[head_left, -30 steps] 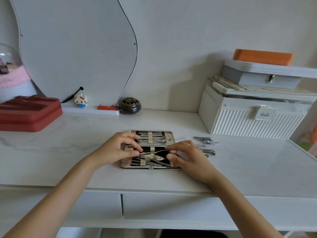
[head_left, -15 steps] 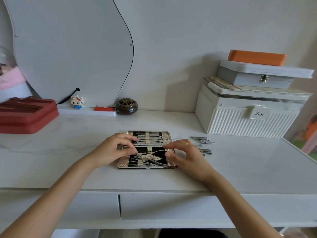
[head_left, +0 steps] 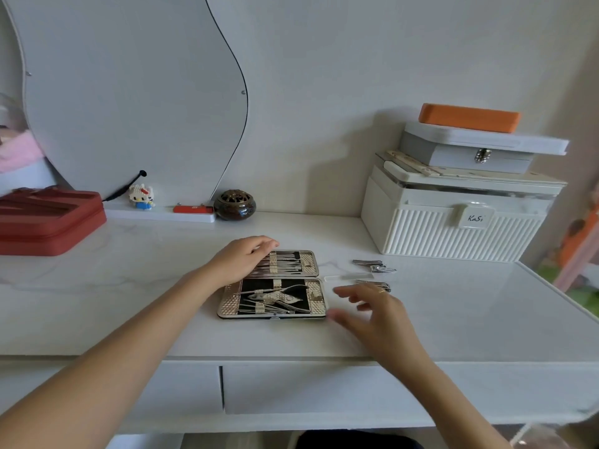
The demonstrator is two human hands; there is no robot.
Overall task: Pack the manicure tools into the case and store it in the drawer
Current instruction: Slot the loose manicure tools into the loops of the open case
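Metal case [head_left: 316, 286] under left hand [head_left: 240, 260]; right hand [head_left: 372, 311] hovers, fingers spread

My right hand [head_left: 372, 314] is smeared by motion, so I can't tell how its fingers lie. It covers part of the nail clipper [head_left: 372, 284] just past it. My left hand [head_left: 241, 259] hides the left end of the manicure case [head_left: 272, 285] upper half. The tools strapped in there are too fine for me to name. The red case [head_left: 48, 220] and the mirror [head_left: 129, 92] are cut by the left edge
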